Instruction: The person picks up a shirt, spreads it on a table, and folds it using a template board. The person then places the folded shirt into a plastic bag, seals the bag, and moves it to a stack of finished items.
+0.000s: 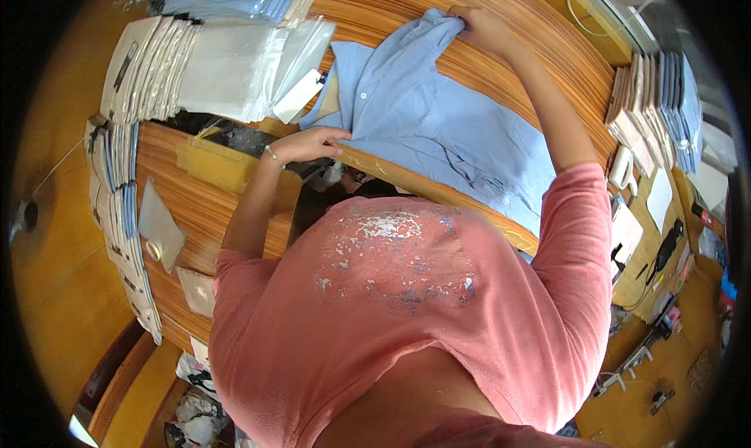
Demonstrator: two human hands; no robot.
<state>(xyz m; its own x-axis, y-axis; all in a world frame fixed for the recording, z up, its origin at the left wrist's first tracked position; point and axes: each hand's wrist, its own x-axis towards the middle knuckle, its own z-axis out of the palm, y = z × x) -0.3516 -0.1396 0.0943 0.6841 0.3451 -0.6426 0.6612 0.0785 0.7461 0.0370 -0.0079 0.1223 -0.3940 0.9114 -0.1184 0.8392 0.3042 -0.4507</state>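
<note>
Head view: light blue shirt [407, 107] lies on the wood-grain counter [368, 10], right in front of the person, rumpled, far end bunched up. Right hand [481, 29] gripping that bunched far end, arm stretched out. Left hand [309, 144] has its fingertips at the shirt's near-left edge; can't tell if they pinch it or only touch. 1 white card [297, 96] just left of the shirt, by the clear plastic bags [227, 64]. Packaged garments [137, 72] stacked left of those bags.
</note>
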